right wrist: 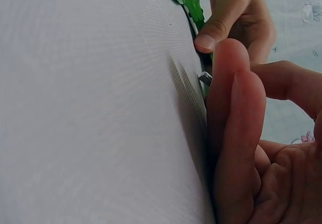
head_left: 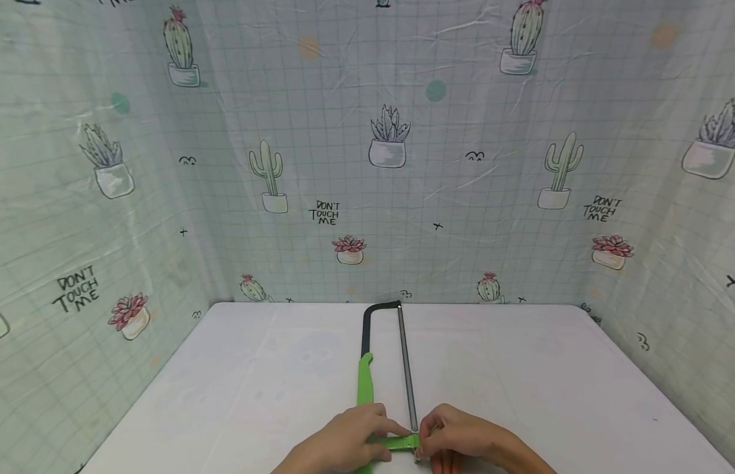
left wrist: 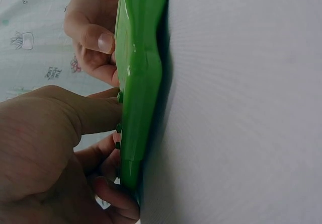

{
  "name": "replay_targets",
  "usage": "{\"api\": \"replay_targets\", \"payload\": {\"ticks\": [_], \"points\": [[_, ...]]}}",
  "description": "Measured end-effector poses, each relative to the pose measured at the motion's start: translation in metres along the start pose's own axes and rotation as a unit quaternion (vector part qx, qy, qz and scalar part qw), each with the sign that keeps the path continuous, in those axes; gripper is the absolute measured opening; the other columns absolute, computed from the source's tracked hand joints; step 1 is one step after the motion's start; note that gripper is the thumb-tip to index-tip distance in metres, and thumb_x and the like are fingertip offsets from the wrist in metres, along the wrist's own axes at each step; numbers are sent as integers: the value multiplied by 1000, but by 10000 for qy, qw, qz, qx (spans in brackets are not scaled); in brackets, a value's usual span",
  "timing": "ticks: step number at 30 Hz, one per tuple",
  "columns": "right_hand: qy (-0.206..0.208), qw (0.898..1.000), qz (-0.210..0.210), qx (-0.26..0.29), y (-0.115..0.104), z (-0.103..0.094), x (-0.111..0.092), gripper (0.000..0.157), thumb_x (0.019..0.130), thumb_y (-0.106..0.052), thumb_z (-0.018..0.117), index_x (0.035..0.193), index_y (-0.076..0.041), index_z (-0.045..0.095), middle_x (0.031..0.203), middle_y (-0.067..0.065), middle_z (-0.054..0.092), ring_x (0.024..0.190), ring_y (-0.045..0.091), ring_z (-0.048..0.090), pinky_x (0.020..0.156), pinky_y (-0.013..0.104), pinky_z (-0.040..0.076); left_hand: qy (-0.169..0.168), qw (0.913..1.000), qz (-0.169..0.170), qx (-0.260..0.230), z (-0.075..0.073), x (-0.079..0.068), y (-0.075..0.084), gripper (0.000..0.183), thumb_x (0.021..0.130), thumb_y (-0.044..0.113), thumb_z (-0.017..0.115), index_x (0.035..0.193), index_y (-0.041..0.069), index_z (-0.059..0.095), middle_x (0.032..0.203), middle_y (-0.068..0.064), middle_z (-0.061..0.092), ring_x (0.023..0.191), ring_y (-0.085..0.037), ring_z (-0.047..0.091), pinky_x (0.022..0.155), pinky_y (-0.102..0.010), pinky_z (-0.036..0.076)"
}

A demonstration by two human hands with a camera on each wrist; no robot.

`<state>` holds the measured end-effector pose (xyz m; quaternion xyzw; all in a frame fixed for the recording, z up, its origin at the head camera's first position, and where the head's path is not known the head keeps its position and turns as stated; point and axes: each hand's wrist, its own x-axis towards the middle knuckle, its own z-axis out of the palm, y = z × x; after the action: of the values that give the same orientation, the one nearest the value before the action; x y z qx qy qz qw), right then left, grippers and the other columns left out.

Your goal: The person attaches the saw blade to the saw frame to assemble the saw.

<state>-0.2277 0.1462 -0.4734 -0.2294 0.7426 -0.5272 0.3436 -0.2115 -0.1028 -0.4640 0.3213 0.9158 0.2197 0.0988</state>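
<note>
A hacksaw (head_left: 365,382) with a bright green handle and a dark bow-shaped frame lies flat on the white table, its far end pointing away. Its grey blade (head_left: 406,368) runs along the right side. My left hand (head_left: 351,438) grips the green crosspiece at the near end, thumb on one side and fingers on the other. Close beside it, my right hand (head_left: 462,434) pinches at the small metal fitting (right wrist: 205,78) where the blade meets that crosspiece. Its fingertips hide most of the fitting. In the left wrist view, the green handle (left wrist: 141,78) stands edge-on beside both hands.
The white table (head_left: 272,368) extends to both sides of the saw. A sheet printed with cacti (head_left: 344,131) hangs behind the table and along its left and right sides.
</note>
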Motion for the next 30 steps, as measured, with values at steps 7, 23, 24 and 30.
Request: {"api": "replay_targets", "payload": {"ticks": [7, 23, 24, 30], "points": [[-20, 10000, 51, 14, 0, 1, 0, 7, 86, -18, 64, 81, -13, 67, 56, -9, 63, 43, -2, 53, 44, 15, 44, -5, 10000, 6, 16, 0, 0, 0, 38, 89, 30, 77, 126, 38, 74, 85, 20, 53, 74, 2, 45, 62, -17, 40], [-292, 9992, -8, 279, 0, -3, -2, 5, 87, -14, 62, 83, -12, 65, 60, -8, 64, 47, -2, 55, 46, 15, 46, 80, 9998, 170, 29, 2, -1, -1, 38, 89, 31, 77, 126, 38, 74, 86, 20, 54, 75, 3, 45, 64, -16, 41], [-311, 9991, -16, 298, 0, -3, -2, 5, 87, -13, 62, 83, -12, 65, 60, -8, 65, 47, -2, 55, 46, 15, 46, 71, 9999, 153, 15, 2, -1, -1, 38, 89, 31, 77, 126, 38, 74, 86, 20, 54, 75, 3, 45, 64, -16, 41], [-318, 9991, -19, 263, 0, -3, -1, 6, 86, -11, 59, 82, -12, 64, 59, -8, 64, 46, -2, 55, 45, 14, 45, 72, 9999, 85, 32, 3, -1, -2, 38, 89, 31, 77, 126, 39, 74, 86, 20, 54, 75, 2, 45, 63, -17, 40]]}}
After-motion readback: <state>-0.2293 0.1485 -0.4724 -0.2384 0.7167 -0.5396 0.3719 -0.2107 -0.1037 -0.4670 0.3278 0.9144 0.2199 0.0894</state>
